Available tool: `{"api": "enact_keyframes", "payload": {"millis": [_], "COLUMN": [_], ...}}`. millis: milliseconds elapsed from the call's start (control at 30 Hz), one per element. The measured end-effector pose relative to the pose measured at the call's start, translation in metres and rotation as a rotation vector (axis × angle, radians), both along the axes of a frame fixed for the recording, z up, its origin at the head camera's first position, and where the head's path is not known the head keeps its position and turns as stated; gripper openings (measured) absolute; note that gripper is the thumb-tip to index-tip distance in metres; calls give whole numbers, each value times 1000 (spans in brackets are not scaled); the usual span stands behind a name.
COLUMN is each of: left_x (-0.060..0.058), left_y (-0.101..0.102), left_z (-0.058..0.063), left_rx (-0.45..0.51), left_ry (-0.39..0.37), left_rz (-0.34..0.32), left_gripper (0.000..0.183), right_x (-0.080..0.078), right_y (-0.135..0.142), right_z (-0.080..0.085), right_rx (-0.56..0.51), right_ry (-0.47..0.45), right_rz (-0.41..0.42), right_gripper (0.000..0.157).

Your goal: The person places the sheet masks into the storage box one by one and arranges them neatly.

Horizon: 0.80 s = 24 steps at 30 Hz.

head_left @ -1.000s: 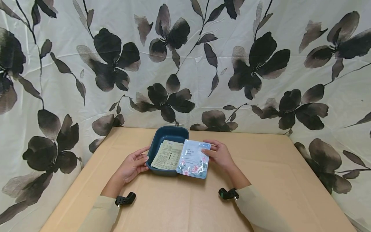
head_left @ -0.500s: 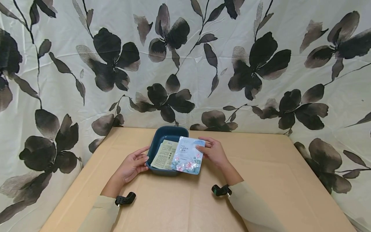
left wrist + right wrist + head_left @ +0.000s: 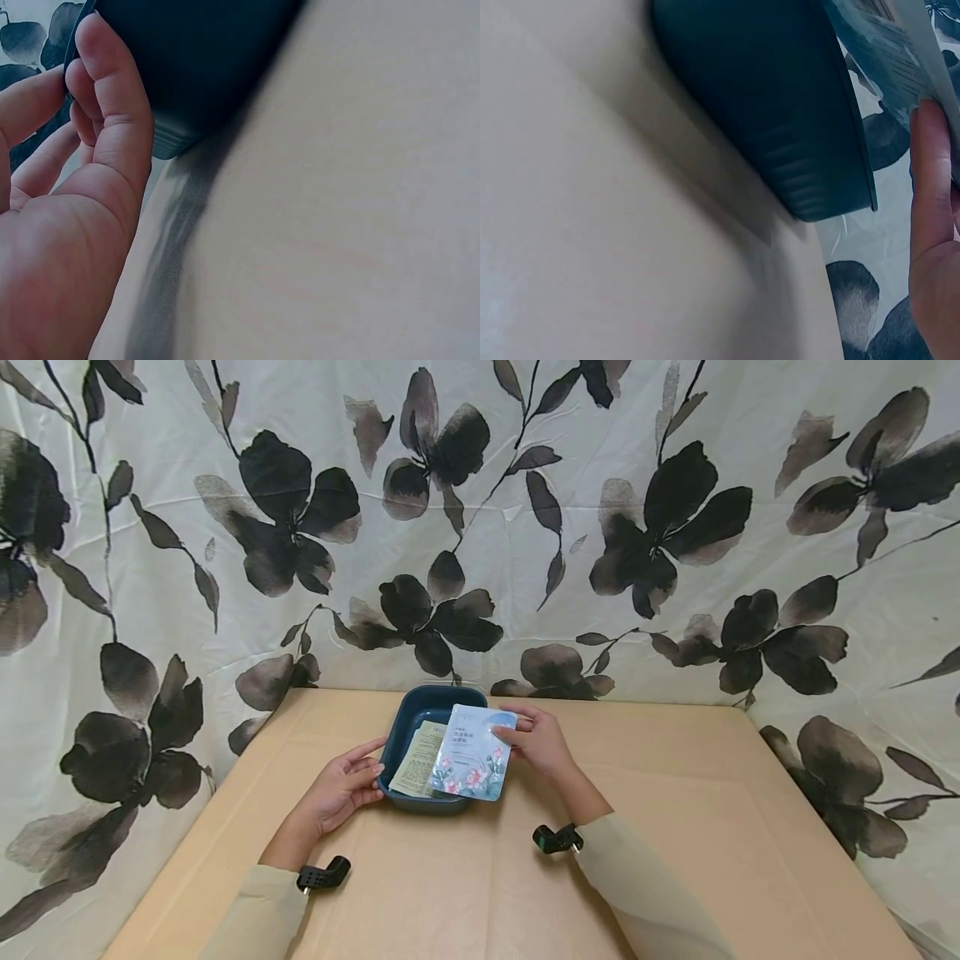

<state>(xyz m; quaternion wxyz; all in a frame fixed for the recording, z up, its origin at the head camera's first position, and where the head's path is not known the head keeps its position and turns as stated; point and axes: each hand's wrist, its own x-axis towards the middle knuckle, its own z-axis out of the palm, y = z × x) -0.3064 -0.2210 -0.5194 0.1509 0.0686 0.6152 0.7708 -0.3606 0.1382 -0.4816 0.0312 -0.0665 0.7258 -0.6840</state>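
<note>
A dark blue plastic basin (image 3: 420, 702) stands near the back of the table, its rim pinched on the left side by my left hand (image 3: 343, 789). In the left wrist view the thumb and fingers of the left hand (image 3: 90, 180) meet at the basin's edge. My right hand (image 3: 543, 742) pinches a light blue flowered sachet (image 3: 472, 752) by its right edge, tilted over the basin's right part. Inside the basin lies a pale green printed packet (image 3: 418, 764), partly covered by the sachet. The right wrist view shows the sachet (image 3: 892, 60) above the basin's wall (image 3: 780, 112).
The tan table (image 3: 675, 793) extends to both sides and in front of the basin. A white curtain (image 3: 555, 610) with dark flowers hangs behind it. Black cameras are strapped at the left wrist (image 3: 324, 873) and right wrist (image 3: 558, 838).
My right hand has moved left with the sachet, farther over the basin. The sachet has turned from its barcode side to its flowered front. The left hand and basin have stayed in place.
</note>
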Motion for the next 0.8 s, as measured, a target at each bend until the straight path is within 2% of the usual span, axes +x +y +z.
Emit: {"api": "enact_keyframes", "payload": {"millis": [433,800], "left_x": [-2,-6], "left_y": [6,9], "left_z": [3,1], "left_rx": [-1,1], "left_ry": [-12,-5], "left_rz": [21,24], "left_gripper": [69,69], "right_x": [-18,-30], "right_y": [-19,-35], "right_z": [9,14], "right_rx": [93,103], "right_ry": [72,71], "right_rz": [30,57], "right_gripper": [46,48]}}
